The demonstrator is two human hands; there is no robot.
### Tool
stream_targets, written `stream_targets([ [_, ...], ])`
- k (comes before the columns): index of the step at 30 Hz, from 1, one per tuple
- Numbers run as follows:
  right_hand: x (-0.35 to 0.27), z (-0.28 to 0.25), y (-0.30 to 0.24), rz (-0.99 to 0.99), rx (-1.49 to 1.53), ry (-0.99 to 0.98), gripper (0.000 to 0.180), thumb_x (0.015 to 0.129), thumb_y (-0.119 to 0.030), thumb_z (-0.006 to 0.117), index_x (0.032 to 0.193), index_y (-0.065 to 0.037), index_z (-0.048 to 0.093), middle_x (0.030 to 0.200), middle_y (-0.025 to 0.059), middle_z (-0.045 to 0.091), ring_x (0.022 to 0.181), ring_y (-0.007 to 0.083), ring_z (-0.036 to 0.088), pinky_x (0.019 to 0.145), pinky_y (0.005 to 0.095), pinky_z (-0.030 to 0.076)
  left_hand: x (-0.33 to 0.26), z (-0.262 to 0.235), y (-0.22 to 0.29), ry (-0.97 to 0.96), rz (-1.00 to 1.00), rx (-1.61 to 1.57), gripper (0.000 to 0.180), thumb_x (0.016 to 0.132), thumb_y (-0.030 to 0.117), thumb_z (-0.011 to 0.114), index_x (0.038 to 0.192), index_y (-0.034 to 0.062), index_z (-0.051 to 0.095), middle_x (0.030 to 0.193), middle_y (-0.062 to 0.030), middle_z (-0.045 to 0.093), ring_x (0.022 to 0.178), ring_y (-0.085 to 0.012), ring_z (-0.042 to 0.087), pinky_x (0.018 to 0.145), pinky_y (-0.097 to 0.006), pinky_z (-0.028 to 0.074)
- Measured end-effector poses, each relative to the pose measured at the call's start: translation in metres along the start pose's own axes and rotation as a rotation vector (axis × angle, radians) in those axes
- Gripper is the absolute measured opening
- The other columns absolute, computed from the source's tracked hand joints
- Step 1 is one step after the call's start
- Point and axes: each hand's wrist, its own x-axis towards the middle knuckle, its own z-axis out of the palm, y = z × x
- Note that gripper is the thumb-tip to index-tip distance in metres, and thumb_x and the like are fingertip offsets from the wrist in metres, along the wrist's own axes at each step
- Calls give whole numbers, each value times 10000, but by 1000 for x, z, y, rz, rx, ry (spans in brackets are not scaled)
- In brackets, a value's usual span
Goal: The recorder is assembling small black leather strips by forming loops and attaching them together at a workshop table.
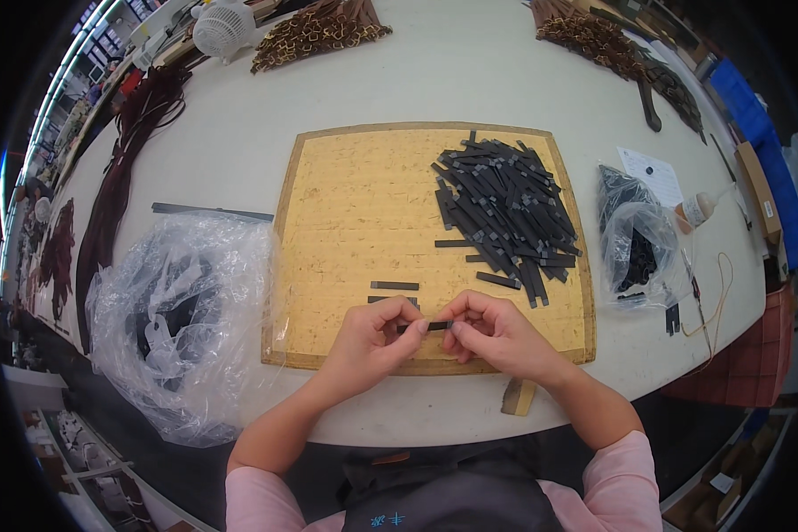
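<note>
Between my hands, near the front edge of a yellow board (328,213) with brown edging, is a short black strip (438,326). My left hand (374,341) pinches its left end between thumb and fingertips. The right end is pinched by my right hand (488,330) in the same way. Just beyond my left fingers lie two more black strips, one (395,285) in full view and the other partly covered by that hand. A large heap of black strips (505,204), many with greyish ends, covers the board's right side.
Left of the board sits a big clear plastic bag (195,328) with dark contents. On the right are another bag (638,253) of black pieces, a paper sheet (652,173) and a small bottle (696,210). Buckled straps (319,40) and a white fan (223,28) stand far back.
</note>
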Motion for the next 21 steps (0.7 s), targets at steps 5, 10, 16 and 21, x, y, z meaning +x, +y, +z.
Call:
stream_targets([
  [5, 0, 0, -6, -8, 62, 2, 170, 1029, -120, 593, 1157, -9, 590, 927, 45, 668, 869, 92, 651, 773, 252, 563, 2, -8, -8, -10, -63, -136, 130, 1003, 119, 632, 923, 18, 609, 840, 32, 603, 781, -31, 522, 715, -214, 425],
  [10, 2, 4, 1, -19, -49, 21, 147, 1013, -123, 632, 1099, -6, 612, 899, 23, 668, 803, 65, 642, 736, 224, 548, 0, -2, 0, -57, 16, 1, 122, 977, 99, 658, 901, 6, 639, 814, 30, 598, 723, -35, 522, 649, -213, 431],
  [16, 1, 3, 2, -76, -17, 76, 127, 1004, -108, 642, 1072, -3, 617, 902, 14, 666, 803, 57, 649, 709, 210, 549, -3, 12, -3, -60, 37, 87, 77, 937, 59, 700, 913, -10, 676, 799, 20, 614, 710, -28, 540, 614, -217, 438],
  [21, 1, 3, 6, -71, 146, 91, 121, 1001, -92, 635, 1074, 2, 615, 930, 25, 669, 832, 76, 666, 737, 236, 579, -1, 19, -6, -12, 32, 3, 72, 943, 50, 689, 909, -11, 670, 787, 27, 610, 703, -18, 536, 605, -204, 432],
])
